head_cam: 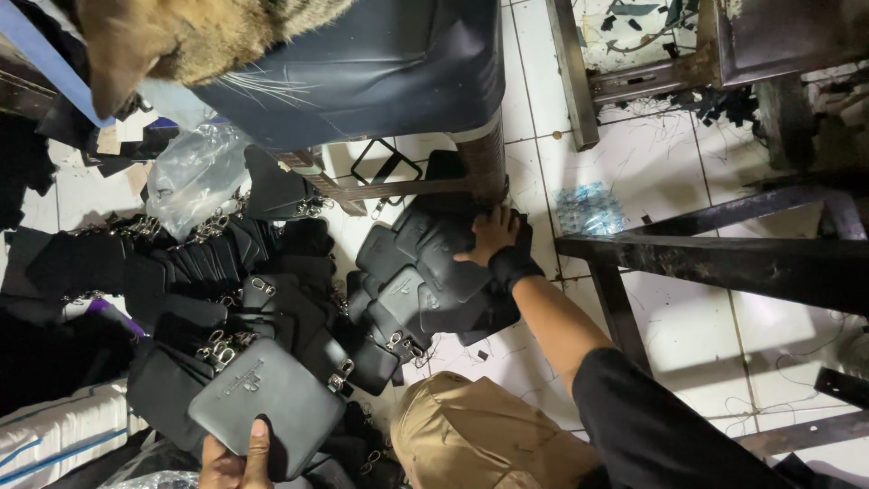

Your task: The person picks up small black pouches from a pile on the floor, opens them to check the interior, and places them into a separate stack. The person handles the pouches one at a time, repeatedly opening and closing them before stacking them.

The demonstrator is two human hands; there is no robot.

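My left hand (237, 460) is at the bottom edge and holds a flat dark grey zip pouch (267, 403) by its near edge, thumb on top. My right hand (491, 234), with a black band on its wrist, reaches forward to a fanned stack of similar black pouches (418, 288) on the floor. Its fingers curl over the stack's far end, beside a stool leg (484, 163). More black pouches with metal clasps (195, 272) lie heaped between the two hands. My knee in tan cloth (471, 435) is at the bottom centre.
A stool with a dark padded seat (380, 63) stands over the pile, and a furry animal (181, 36) lies on it. A clear plastic bag (190, 172) lies at the left. A dark metal frame (724, 258) crosses the white tiled floor (670, 172) at the right.
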